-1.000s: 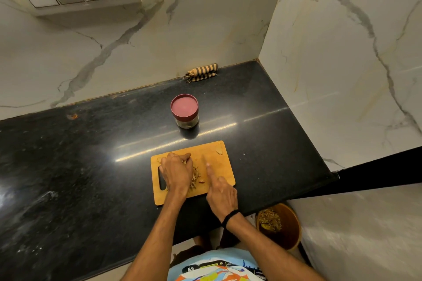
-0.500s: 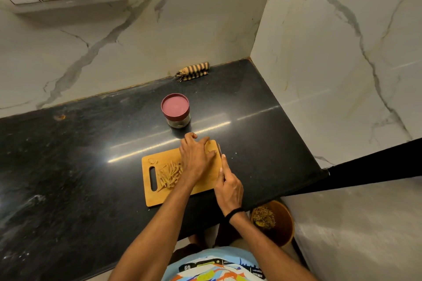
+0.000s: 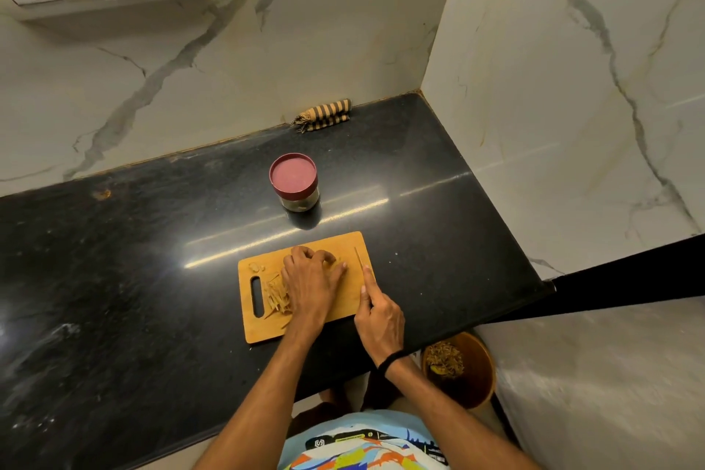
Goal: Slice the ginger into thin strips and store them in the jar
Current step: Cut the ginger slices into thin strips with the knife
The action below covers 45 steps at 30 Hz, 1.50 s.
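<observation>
Two bare hands meet on a rectangular wooden cutting board (image 3: 345,299). The left hand (image 3: 311,280) curls its fingers over a pale ginger piece (image 3: 337,264); cut ginger strips (image 3: 276,298) lie at its 9 o'clock. The right hand (image 3: 381,320), at 4 o'clock, grips a thin knife (image 3: 358,258). A maroon-lidded glass jar (image 3: 293,179) stands at the board's 12 o'clock.

The left hand (image 3: 311,280) hides nearly all the ginger (image 3: 338,261) under it on the board (image 3: 267,330). The knife (image 3: 358,256) handle is buried in the right hand (image 3: 379,320), and I can't read what the jar (image 3: 293,181) holds.
</observation>
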Each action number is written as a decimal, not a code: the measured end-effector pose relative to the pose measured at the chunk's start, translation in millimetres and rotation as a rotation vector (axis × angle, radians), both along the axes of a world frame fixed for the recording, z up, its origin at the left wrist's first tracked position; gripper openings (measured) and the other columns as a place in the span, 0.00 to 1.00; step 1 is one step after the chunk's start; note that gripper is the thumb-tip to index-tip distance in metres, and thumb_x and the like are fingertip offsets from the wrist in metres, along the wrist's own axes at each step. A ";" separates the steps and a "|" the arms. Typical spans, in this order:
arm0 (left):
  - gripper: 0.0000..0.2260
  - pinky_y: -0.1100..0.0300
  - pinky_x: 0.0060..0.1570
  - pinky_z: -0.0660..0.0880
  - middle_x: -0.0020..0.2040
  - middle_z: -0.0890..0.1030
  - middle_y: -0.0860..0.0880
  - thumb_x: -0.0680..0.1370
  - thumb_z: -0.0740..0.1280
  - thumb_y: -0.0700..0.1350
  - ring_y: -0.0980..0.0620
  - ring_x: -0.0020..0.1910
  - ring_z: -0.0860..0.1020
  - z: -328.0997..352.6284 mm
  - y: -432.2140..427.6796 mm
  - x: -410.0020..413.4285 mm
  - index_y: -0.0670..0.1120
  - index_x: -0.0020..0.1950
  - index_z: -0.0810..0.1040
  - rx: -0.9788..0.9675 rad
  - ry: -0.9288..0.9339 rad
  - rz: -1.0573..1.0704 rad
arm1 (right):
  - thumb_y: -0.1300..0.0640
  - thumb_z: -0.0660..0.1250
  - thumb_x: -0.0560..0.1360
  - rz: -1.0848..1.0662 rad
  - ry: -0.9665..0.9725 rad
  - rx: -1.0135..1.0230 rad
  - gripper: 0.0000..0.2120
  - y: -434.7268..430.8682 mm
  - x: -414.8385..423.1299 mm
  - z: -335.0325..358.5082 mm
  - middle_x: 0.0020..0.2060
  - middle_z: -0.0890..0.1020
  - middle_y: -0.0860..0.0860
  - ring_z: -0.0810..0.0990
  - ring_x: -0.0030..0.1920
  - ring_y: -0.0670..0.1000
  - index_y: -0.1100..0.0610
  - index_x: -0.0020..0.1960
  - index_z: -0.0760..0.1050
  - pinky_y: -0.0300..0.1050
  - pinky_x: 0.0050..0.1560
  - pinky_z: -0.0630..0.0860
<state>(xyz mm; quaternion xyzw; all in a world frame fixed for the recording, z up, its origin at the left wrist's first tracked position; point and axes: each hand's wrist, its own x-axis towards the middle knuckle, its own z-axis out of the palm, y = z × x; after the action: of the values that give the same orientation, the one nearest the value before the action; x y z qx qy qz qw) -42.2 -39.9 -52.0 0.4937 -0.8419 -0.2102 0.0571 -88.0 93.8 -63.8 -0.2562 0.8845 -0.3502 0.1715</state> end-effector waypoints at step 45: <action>0.19 0.55 0.53 0.63 0.54 0.72 0.51 0.79 0.62 0.64 0.52 0.52 0.65 -1.4 -6.7 8.8 0.52 0.58 0.83 0.010 -0.230 -0.050 | 0.66 0.75 0.62 0.215 0.353 0.280 0.42 7.1 30.5 -9.9 0.29 0.72 0.50 0.68 0.21 0.47 0.50 0.75 0.68 0.43 0.20 0.69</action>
<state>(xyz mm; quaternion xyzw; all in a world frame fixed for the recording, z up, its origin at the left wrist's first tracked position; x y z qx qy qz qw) -33.3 -46.6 -53.4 0.4936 -0.8539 -0.1578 -0.0474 -57.5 100.9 -73.7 -0.3797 0.9084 -0.1537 0.0842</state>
